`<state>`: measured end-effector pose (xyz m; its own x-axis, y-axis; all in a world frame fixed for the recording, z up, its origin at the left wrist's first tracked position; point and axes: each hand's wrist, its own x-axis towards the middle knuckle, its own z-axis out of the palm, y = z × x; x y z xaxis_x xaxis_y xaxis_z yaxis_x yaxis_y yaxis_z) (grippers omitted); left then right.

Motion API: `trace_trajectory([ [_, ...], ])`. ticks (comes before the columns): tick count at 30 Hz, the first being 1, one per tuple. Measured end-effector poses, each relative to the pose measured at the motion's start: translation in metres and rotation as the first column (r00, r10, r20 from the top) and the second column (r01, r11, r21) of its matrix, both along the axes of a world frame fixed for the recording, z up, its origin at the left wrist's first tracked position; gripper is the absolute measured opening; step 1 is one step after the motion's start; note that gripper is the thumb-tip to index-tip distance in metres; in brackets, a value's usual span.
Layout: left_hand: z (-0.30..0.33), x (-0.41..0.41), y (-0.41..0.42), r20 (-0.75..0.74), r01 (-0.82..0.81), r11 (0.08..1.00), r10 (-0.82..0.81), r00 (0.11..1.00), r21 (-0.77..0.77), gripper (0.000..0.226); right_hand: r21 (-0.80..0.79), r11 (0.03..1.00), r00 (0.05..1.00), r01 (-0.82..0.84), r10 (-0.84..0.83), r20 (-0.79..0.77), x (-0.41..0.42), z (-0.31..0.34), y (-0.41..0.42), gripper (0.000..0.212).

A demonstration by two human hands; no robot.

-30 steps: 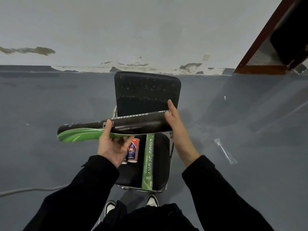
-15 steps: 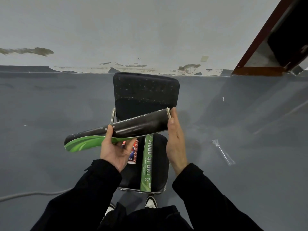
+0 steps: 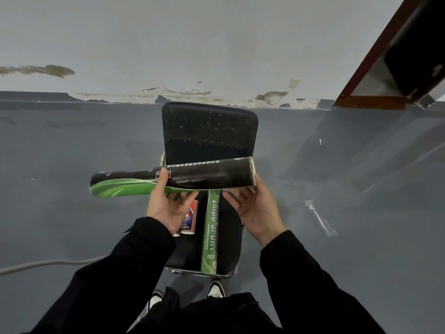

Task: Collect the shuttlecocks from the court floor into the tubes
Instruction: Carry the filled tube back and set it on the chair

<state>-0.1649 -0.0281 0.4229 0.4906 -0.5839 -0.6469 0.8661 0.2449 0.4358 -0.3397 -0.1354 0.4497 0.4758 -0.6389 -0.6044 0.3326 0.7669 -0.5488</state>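
A long black and green shuttlecock tube lies level in the air above the chair seat, its open white-rimmed end to the right. My left hand holds it near the middle, thumb on top and fingers underneath. My right hand is palm up just below the tube's right end, fingers relaxed and pointing left; whether it touches the tube is unclear. A second green tube lies lengthwise on the black chair. No shuttlecock is in view.
Two short red and blue tubes lie on the seat, partly behind my left hand. A clear plastic wrapper lies on the grey floor to the right. A grey cable runs along the left. A red-brown door frame stands far right.
My right hand has left the tube's right end and dropped below it, palm turned up. The tube has swung back to nearly level after tilting up at the right.
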Motion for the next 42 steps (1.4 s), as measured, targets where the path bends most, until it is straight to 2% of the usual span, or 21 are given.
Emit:
trace_trajectory([
  [4, 0.004, 0.005, -0.002, 0.077, 0.034, 0.999, -0.036, 0.996, 0.025, 0.057, 0.052, 0.999, 1.000, 0.012, -0.014, 0.025, -0.003, -0.008, 0.001, 0.041],
  [10, -0.010, -0.004, 0.010, -0.032, -0.027, 0.996, 0.030, 0.999, 0.082, 0.057, 0.163, 0.986, 0.998, -0.032, 0.024, 0.049, 0.001, -0.018, 0.004, 0.043],
  [17, -0.011, 0.001, 0.021, 0.049, 0.029, 0.995, -0.033, 0.998, 0.091, 0.062, 0.219, 0.965, 0.984, -0.145, 0.117, 0.135, -0.013, -0.034, 0.003, 0.038],
  [20, -0.011, 0.004, 0.017, 0.069, 0.037, 0.995, -0.043, 0.997, 0.091, 0.067, 0.070, 0.982, 0.983, -0.173, 0.167, 0.076, -0.015, -0.028, -0.009, 0.044],
  [23, -0.009, 0.000, 0.008, 0.159, 0.048, 0.990, -0.070, 0.985, 0.136, 0.070, -0.278, 0.934, 0.969, -0.225, 0.183, -0.167, -0.012, -0.026, -0.013, 0.062],
  [26, -0.010, -0.002, -0.005, 0.240, 0.051, 0.975, -0.104, 0.965, 0.218, 0.069, -0.437, 0.790, 0.861, -0.430, 0.214, -0.461, -0.014, -0.035, -0.014, 0.060],
  [27, -0.011, -0.001, -0.009, 0.260, 0.057, 0.965, -0.125, 0.958, 0.256, 0.065, -0.431, 0.734, 0.791, -0.525, 0.233, -0.567, -0.018, -0.041, -0.017, 0.054],
  [29, -0.016, -0.001, -0.018, 0.282, 0.076, 0.946, -0.170, 0.944, 0.315, 0.059, -0.315, 0.551, 0.563, -0.773, 0.366, -0.741, -0.026, -0.054, -0.021, 0.056],
  [30, -0.021, -0.004, -0.023, 0.289, 0.097, 0.936, -0.202, 0.936, 0.339, 0.055, -0.244, 0.442, 0.454, -0.863, 0.465, -0.760, -0.027, -0.059, -0.020, 0.066],
  [31, -0.027, -0.009, -0.028, 0.292, 0.129, 0.924, -0.244, 0.925, 0.361, 0.053, -0.197, 0.373, 0.386, -0.907, 0.546, -0.744, -0.027, -0.065, -0.016, 0.078],
  [32, -0.036, -0.017, -0.033, 0.290, 0.168, 0.911, -0.288, 0.913, 0.377, 0.052, -0.182, 0.364, 0.377, -0.914, 0.591, -0.713, -0.025, -0.072, -0.011, 0.089],
  [33, -0.047, -0.026, -0.037, 0.287, 0.209, 0.897, -0.334, 0.898, 0.390, 0.052, -0.193, 0.388, 0.404, -0.901, 0.593, -0.696, -0.024, -0.081, -0.003, 0.095],
  [35, -0.070, -0.046, -0.045, 0.279, 0.286, 0.860, -0.424, 0.862, 0.423, 0.047, -0.207, 0.497, 0.492, -0.843, 0.554, -0.671, -0.023, -0.106, 0.009, 0.089],
  [38, -0.104, -0.063, -0.047, 0.203, 0.382, 0.793, -0.521, 0.829, 0.475, 0.033, -0.089, 0.700, 0.583, -0.709, 0.510, -0.632, -0.029, -0.150, 0.026, 0.080],
  [40, -0.128, -0.062, -0.048, 0.151, 0.427, 0.752, -0.562, 0.813, 0.502, 0.029, -0.004, 0.794, 0.611, -0.608, 0.465, -0.641, -0.034, -0.182, 0.036, 0.076],
  [42, -0.150, -0.062, -0.048, 0.098, 0.442, 0.725, -0.569, 0.817, 0.528, 0.031, 0.078, 0.841, 0.609, -0.535, 0.448, -0.655, -0.036, -0.213, 0.046, 0.071],
])
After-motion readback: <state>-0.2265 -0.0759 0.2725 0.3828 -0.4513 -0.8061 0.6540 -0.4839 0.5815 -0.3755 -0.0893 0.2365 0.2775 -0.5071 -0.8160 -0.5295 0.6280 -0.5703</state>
